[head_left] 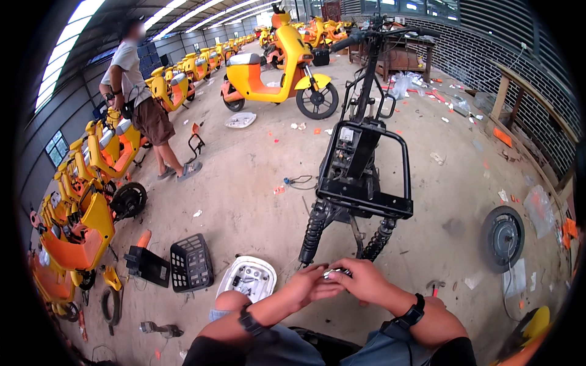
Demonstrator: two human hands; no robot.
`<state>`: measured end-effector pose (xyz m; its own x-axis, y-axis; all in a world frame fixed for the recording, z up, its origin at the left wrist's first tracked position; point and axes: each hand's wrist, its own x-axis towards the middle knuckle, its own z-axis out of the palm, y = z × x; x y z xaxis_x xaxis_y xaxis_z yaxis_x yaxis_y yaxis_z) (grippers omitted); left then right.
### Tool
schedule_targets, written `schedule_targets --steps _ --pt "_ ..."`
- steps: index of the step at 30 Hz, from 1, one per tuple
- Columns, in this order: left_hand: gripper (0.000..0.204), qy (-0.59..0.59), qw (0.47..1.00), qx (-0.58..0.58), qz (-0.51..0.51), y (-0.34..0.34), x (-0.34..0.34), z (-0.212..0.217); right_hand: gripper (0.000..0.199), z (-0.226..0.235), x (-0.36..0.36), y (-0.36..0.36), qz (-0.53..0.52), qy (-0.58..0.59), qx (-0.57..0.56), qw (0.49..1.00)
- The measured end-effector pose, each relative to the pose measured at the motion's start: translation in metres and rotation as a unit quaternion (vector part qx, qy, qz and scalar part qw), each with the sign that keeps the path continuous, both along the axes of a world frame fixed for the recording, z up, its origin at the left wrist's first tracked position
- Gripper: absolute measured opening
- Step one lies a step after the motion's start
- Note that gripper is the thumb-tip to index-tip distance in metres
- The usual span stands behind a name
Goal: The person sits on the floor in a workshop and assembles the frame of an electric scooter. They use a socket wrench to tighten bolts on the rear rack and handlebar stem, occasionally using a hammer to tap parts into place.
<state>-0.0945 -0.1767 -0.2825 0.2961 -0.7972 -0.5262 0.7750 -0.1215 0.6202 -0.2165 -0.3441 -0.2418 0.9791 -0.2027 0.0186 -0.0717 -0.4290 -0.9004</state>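
Note:
In front of my knees both my hands meet around a small shiny metal part (332, 274), too covered to name. My right hand (364, 279) has its thumb and curled fingers closed on it. Half curled beneath and beside it, my left hand (312, 285) holds it from the other side. Just beyond them stands a stripped black scooter frame (365, 198) with two coil shock absorbers (314, 233) hanging at its rear. Left of my left hand, a white tray-like shell (267, 284) on the floor contains several small metal parts.
A wheel (504, 239) lies at the right; a small hammer (434, 288) is nearer. At left are a black basket (191, 262), a black box (146, 266), a power tool (161, 329) and a row of yellow scooters. Another person (137, 88) stands farther back near a yellow scooter (278, 76).

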Motion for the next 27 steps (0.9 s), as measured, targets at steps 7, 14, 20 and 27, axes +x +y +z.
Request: schedule_targets --steps 7,14,20,27 --pt "0.031 -0.49 0.754 0.237 0.368 0.244 0.021 -0.037 0.029 -0.006 -0.013 -0.001 -0.027 -0.027 0.024 0.999" --pt "0.03 -0.28 0.821 0.463 0.18 0.315 -0.037 -0.182 0.029 -0.021 0.003 0.006 -0.012 -0.007 0.043 0.999" --pt "0.029 -0.261 0.837 0.449 0.169 0.305 -0.033 -0.207 0.03 -0.01 0.0 0.018 0.021 0.036 0.05 0.998" --pt "0.028 -0.258 0.844 0.442 0.159 0.307 -0.026 -0.209 0.028 -0.019 0.001 0.028 0.036 0.044 0.043 0.997"
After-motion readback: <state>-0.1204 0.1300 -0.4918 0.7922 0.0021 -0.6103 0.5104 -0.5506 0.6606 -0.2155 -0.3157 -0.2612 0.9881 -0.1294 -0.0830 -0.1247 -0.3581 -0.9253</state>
